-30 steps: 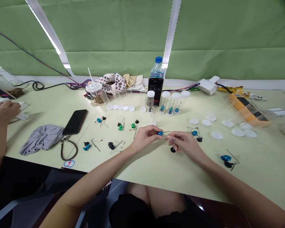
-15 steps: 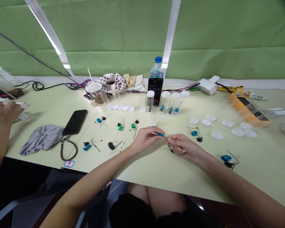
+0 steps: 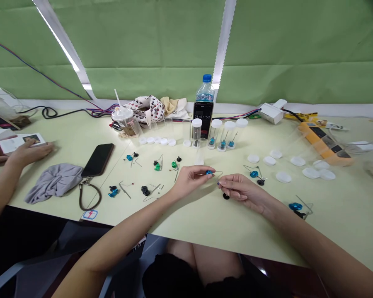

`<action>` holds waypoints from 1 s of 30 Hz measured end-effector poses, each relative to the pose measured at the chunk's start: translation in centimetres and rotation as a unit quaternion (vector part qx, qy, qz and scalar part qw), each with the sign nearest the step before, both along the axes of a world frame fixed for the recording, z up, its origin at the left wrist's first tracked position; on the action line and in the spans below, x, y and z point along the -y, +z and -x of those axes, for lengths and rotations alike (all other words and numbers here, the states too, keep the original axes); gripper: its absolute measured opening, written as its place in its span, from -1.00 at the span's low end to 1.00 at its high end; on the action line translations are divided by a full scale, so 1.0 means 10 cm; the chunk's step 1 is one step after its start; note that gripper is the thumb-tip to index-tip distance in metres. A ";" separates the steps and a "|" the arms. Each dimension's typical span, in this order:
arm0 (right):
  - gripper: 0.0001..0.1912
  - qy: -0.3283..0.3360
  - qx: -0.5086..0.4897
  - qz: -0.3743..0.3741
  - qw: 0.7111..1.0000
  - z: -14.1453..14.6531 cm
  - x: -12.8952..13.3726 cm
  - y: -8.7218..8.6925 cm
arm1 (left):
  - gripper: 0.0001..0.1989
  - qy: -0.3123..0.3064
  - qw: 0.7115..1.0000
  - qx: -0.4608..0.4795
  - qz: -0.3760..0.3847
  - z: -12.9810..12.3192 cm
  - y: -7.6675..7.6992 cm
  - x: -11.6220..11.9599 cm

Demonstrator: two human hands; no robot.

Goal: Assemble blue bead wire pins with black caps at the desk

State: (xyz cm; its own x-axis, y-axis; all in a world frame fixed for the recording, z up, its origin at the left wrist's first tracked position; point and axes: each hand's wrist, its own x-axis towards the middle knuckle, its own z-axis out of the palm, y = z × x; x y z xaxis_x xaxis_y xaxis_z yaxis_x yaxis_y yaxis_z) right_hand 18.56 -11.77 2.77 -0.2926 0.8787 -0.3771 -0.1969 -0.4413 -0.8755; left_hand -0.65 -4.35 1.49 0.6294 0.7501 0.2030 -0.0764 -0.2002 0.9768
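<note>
My left hand [image 3: 191, 181] pinches a small shiny blue metal part [image 3: 209, 172] between thumb and fingertips, above the table. A thin bent metal wire [image 3: 220, 172] spans the gap from the blue part towards my right hand [image 3: 240, 188]. The right fingers are closed at the wire's lower end, where a tiny dark piece shows, too small to name. Just under those fingers a round black part [image 3: 226, 196] lies on the table. To the right rests another blue part [image 3: 254, 174] with its black piece and wires.
Clear tubes with white caps [image 3: 216, 123] stand before a propped phone [image 3: 202, 118] and a bottle [image 3: 205, 91]. Loose white caps [image 3: 283, 177] lie at right. Several blue, green [image 3: 157, 167] and black part sets lie left. A co-worker's hands [image 3: 27, 153] hold a white box at far left.
My hands have moved slightly apart, and the bent wire now shows between them. The round black part is more visible. The co-worker's hands have shifted, showing the white box.
</note>
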 end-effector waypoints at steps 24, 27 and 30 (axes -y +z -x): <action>-0.82 -0.114 0.478 -0.490 0.720 0.05 0.10 0.04 | -0.73 0.022 0.976 0.133 0.170 -0.03 0.03 -0.06; -0.75 -0.104 0.468 -0.442 0.759 0.03 0.10 0.06 | -0.71 0.026 0.976 0.126 0.174 -0.03 0.03 -0.06; -0.74 -0.061 0.461 -0.384 0.798 0.02 0.09 0.06 | -0.68 0.027 0.977 0.112 0.178 -0.02 0.04 -0.05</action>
State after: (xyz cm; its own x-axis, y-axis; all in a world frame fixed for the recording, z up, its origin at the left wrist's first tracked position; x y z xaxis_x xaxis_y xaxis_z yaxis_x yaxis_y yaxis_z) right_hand 18.33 -12.67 3.34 -0.0972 0.9547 0.2813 0.6859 0.2691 -0.6761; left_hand -0.43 -3.80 1.87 0.5573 0.8287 0.0510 -0.2944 0.1398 0.9454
